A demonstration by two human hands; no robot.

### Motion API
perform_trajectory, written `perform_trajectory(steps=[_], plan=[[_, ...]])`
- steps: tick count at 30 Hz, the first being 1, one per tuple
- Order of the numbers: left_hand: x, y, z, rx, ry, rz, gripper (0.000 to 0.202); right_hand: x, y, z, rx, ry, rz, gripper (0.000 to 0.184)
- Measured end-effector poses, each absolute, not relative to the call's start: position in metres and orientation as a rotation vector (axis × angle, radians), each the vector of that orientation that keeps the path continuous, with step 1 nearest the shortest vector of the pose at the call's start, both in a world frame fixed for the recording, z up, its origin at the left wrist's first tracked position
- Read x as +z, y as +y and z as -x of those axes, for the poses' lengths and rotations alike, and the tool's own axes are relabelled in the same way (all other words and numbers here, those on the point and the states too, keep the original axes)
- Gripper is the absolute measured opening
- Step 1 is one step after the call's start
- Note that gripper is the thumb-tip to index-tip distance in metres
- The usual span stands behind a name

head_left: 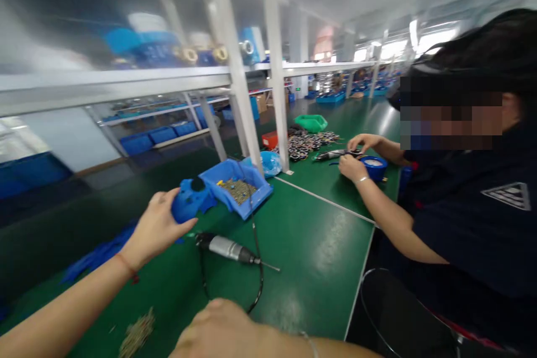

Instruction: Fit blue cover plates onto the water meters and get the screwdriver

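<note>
My left hand (156, 227) reaches out over the green bench (310, 257) and grips a blue plastic housing (191, 202) with a black knob on top. Just below it an electric screwdriver (230, 249) lies on the bench, its black cord looping towards me. My right hand (222, 330) sits low at the bottom edge, fingers curled; what it holds, if anything, is hidden. A blue bin of small screws (239, 189) stands right behind the housing.
A co-worker in dark clothes sits at right, both hands (356, 159) at a blue round part (375, 166). Behind are a pile of small round parts (308, 142), a green tray (311, 122), a red box (269, 139), white rack posts (277, 67) and loose screws (136, 335).
</note>
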State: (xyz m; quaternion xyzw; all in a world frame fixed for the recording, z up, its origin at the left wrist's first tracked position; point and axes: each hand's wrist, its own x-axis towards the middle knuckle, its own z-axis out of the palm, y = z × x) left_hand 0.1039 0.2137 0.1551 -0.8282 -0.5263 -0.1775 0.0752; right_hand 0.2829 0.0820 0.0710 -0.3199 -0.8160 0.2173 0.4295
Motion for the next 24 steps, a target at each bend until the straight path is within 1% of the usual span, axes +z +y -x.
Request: perform_trajectory(steps=[3,6,9,10,13,14,16,17,21,24], plan=[[0.171,0.169,-0.123,-0.544,-1.579,2.488,0.074,0.082,0.052,-0.279,0.620,-1.916,0.751,0.018],[0.176,0.130,-0.126,-0.664,-1.460,2.587,0.071,0.095,0.031,-0.299,0.708,-1.676,0.788,0.018],[0.182,0.092,-0.125,-0.696,-1.422,2.640,0.070,0.098,0.020,-0.313,0.753,-1.530,0.770,0.015],[0.185,0.080,-0.127,-0.693,-1.427,2.647,0.071,0.098,0.019,-0.314,0.767,-1.477,0.787,0.017],[0.192,0.052,-0.136,-0.698,-1.461,2.645,0.075,0.098,0.023,-0.305,0.934,-1.333,0.805,0.036],[0.192,0.045,-0.139,-0.707,-1.464,2.642,0.075,0.099,0.025,-0.299,1.013,-1.313,0.782,0.036],[0.189,0.034,-0.143,-0.742,-1.438,2.644,0.073,0.103,0.027,-0.290,1.102,-1.327,0.727,0.028],[0.187,0.028,-0.143,-0.764,-1.417,2.656,0.072,0.106,0.027,-0.288,1.098,-1.351,0.715,0.026],[0.165,-0.015,-0.127,-0.828,-1.486,2.685,0.073,0.109,0.028,-0.311,0.988,-1.391,0.753,0.026],[0.139,-0.047,-0.118,-0.891,-1.704,2.501,0.060,0.095,0.043,-0.356,0.900,-1.317,0.862,0.031]])
